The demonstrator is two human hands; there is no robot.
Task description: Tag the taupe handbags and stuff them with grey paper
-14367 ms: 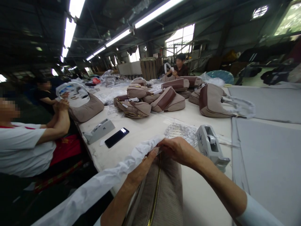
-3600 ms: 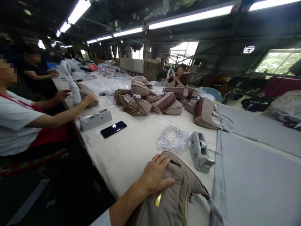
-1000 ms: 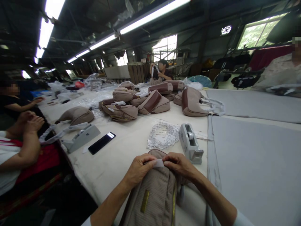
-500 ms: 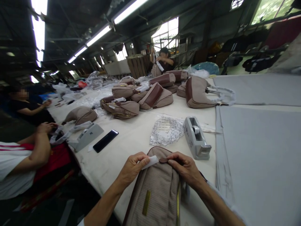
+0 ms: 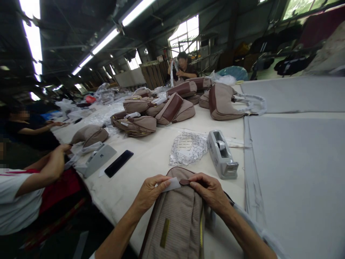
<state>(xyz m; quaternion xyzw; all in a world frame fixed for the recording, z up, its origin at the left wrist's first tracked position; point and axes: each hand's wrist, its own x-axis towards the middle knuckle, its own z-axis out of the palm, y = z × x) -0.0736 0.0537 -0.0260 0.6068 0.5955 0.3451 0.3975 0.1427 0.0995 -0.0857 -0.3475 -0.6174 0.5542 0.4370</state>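
Note:
A taupe ribbed bag (image 5: 178,216) with a gold plate and a gold zipper lies in front of me at the table's near edge. Over its top end, my left hand (image 5: 155,190) pinches a small white strip (image 5: 172,184) between thumb and fingers. My right hand (image 5: 208,190) closes thumb and finger on a dark brown leather tab (image 5: 184,182). The strip's free end is right beside the tab; whether they touch I cannot tell.
A grey tape dispenser (image 5: 223,154) stands beyond my right hand, beside a patterned plastic packet (image 5: 187,148). A phone (image 5: 119,163) and another dispenser (image 5: 97,160) are at left. Several bags (image 5: 134,125) are piled farther back. People work at left and behind the pile.
The view has shifted slightly. The white strip now shows flatter, its end close to the brown tab. At left, a neighbouring person's arm has moved.

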